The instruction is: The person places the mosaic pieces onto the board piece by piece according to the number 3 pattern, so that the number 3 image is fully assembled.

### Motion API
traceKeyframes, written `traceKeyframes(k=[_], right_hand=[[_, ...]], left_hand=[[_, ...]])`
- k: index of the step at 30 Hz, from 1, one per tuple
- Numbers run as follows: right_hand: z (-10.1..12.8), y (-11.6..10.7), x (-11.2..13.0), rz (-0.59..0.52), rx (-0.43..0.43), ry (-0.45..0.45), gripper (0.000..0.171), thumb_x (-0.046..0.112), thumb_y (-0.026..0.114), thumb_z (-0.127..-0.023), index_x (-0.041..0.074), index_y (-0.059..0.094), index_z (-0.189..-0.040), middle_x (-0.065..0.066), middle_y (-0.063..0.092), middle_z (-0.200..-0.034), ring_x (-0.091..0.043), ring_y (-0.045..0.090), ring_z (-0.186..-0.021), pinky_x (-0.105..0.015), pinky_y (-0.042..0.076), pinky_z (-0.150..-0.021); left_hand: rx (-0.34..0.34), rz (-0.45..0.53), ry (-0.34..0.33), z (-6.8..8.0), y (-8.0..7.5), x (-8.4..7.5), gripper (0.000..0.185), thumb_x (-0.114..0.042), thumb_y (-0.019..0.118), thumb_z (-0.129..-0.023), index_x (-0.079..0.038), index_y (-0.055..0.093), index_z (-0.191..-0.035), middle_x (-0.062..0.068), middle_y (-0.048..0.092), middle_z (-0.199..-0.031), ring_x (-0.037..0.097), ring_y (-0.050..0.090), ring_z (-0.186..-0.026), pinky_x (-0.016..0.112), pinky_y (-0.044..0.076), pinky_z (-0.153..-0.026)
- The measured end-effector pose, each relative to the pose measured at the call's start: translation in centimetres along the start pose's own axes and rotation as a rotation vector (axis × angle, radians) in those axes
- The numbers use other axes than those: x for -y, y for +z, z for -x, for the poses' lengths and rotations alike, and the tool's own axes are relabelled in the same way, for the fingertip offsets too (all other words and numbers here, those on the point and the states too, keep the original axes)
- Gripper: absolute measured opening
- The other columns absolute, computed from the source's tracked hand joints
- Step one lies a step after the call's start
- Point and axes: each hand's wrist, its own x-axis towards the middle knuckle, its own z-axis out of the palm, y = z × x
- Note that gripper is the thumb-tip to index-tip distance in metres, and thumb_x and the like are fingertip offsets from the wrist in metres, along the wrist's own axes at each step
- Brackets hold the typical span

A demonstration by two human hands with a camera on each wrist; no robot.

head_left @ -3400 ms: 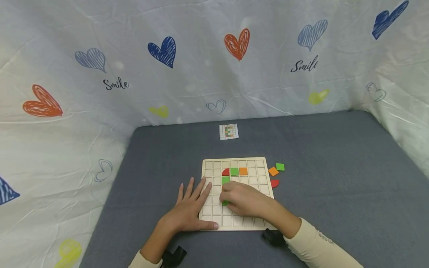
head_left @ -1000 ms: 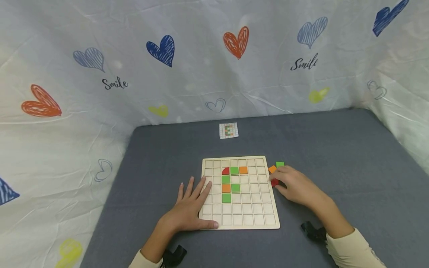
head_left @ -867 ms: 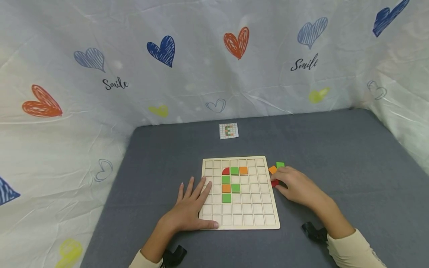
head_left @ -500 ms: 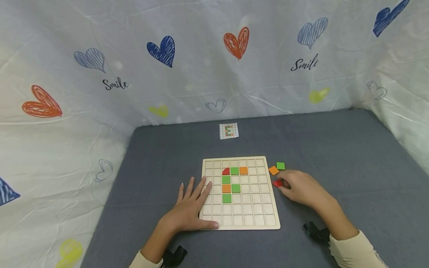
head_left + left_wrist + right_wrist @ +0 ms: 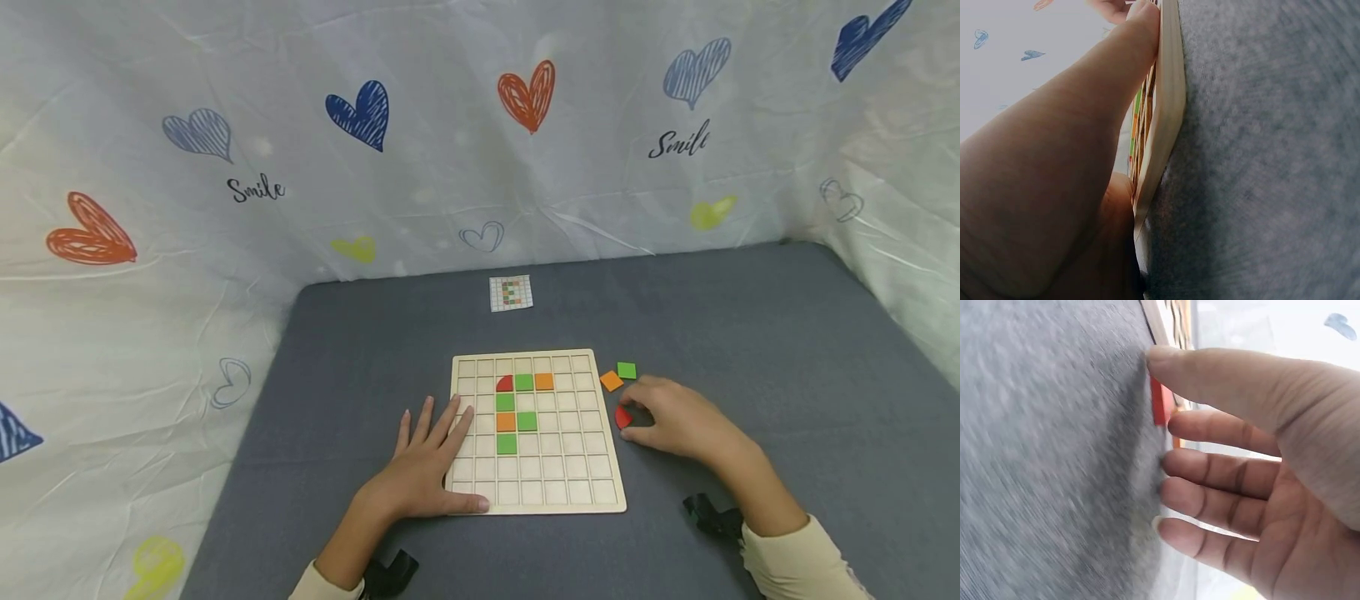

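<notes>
My left hand (image 5: 420, 475) lies with fingers spread over the left edge of a wooden grid board (image 5: 540, 497); in the left wrist view its thumb (image 5: 1145, 22) rests on the board's rim. Right of the board, my right hand (image 5: 675, 419) holds a red quarter-circle tile (image 5: 622, 417) between thumb and index finger. In the right wrist view the red tile (image 5: 1159, 403) is low against the cloth, thumb at one end and index fingertip at the other. Several tiles sit in the grid: a red quarter-circle (image 5: 505, 383), orange squares (image 5: 543, 382) and green squares (image 5: 507, 444).
An orange square tile (image 5: 611, 381) and a green square tile (image 5: 626, 370) lie loose right of the board. Behind it is a small printed pattern card (image 5: 511, 293). Grey cloth (image 5: 787, 358) covers the table, and a white curtain (image 5: 420, 208) with hearts hangs around it.
My right hand went from the grid, where a green tile now shows, to the loose tiles on the right. The red tile has turned and shifted slightly right. My left hand stays put.
</notes>
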Motion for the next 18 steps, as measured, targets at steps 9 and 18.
traceKeyframes(k=[9, 18], right_hand=[[-0.42, 0.59, 0.64, 0.000, -0.057, -0.033, 0.011, 0.011, 0.070, -0.075, 0.017, 0.065, -0.083, 0.006, 0.056, -0.086, -0.010, 0.049, -0.076, -0.030, 0.043, -0.065], [-0.37, 0.53, 0.33, -0.042, -0.044, -0.027, 0.012, 0.008, 0.069, -0.074, 0.016, 0.062, -0.079, 0.007, 0.054, -0.077, -0.012, 0.047, -0.070, -0.029, 0.040, -0.062]], left_hand=[[0.000, -0.004, 0.004, 0.03, -0.21, -0.08, 0.112, -0.083, 0.045, -0.063, -0.024, 0.001, -0.147, -0.002, -0.007, -0.151, 0.032, -0.011, -0.134, 0.059, -0.005, -0.099], [0.005, 0.009, 0.013, -0.05, -0.26, -0.09, 0.112, -0.082, 0.047, -0.063, -0.023, 0.002, -0.147, -0.001, -0.006, -0.151, 0.033, -0.010, -0.134, 0.059, -0.004, -0.099]])
